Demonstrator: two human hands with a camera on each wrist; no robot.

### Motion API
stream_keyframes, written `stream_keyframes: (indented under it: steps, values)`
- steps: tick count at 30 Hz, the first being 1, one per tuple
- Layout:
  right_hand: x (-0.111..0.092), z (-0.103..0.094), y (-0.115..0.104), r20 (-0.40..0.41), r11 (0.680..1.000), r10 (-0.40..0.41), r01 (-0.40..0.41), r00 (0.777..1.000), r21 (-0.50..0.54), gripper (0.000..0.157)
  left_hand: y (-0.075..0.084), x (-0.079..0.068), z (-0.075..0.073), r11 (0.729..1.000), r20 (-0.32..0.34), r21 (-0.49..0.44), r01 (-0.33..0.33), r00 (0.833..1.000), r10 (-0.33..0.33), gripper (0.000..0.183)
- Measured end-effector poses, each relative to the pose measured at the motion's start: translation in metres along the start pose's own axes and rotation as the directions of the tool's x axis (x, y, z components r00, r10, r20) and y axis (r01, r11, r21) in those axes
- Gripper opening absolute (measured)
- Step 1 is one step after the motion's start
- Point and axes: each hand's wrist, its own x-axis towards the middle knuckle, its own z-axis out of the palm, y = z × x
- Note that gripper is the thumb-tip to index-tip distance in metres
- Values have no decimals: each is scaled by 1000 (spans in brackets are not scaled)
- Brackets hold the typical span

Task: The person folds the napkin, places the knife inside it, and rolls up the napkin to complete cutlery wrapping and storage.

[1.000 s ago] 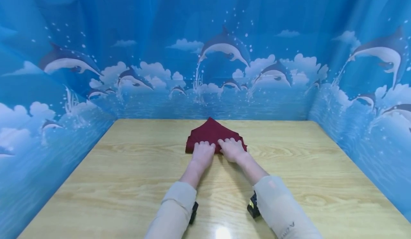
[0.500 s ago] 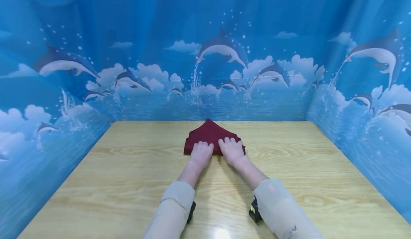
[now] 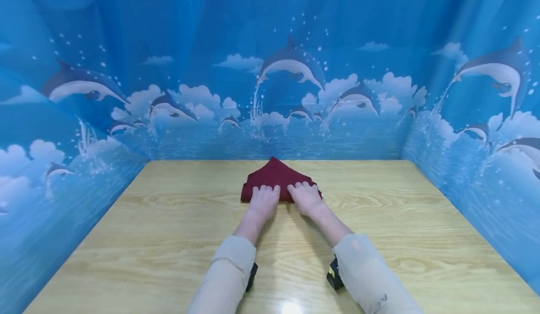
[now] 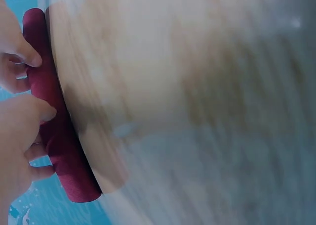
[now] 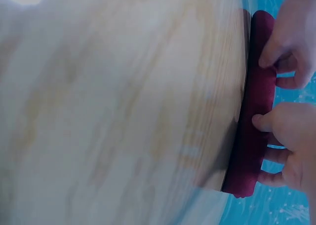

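A dark red cloth (image 3: pixel 275 172) lies near the far side of the table, a flat point at its back and a thick roll along its near edge. My left hand (image 3: pixel 264 202) grips the left part of the roll, thumb on the near side and fingers over the top. Close beside it, my right hand (image 3: pixel 304 198) holds the roll's right part the same way. In the left wrist view the rolled cloth (image 4: pixel 74 173) shows as a smooth tube with the left thumb against it. The right wrist view has the right hand (image 5: pixel 294 146) on the tube too.
The wooden table (image 3: pixel 168 248) stretches out in front and to both sides. Blue curtains (image 3: pixel 202 131) printed with dolphins close off its back and sides. A small black device (image 3: pixel 335 276) sits under the right cuff.
Both hands stay on the roll, with only a slight shift of the right hand's fingers. The whole view has moved a little; the cloth looks nearly the same.
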Motion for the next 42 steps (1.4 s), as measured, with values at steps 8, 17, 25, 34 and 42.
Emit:
stream_keyframes:
  steps: [8, 17, 25, 34, 42]
  values:
    - [4, -2, 9, 76, 999, -33, 32, 997, 20, 32, 1, -4, 2, 1000, -27, -23, -13, 1000, 12, 18]
    - [4, -14, 19, 107, 988, -140, 132, 984, 79, 26, -2, -2, 0, 999, -36, -26, -48, 998, 47, 19]
    - [8, -19, 20, 153, 981, -177, 162, 972, 106, 23, -6, -2, -3, 997, -47, 1, -79, 996, 79, 29]
    - [9, -9, 14, 78, 990, -92, 83, 993, 117, 22, -6, 0, 0, 999, -44, 1, -47, 998, 47, 32]
    - [8, -7, 12, 35, 994, -78, 75, 996, 83, 24, -6, 2, 0, 999, -20, -34, -28, 999, 27, 28]
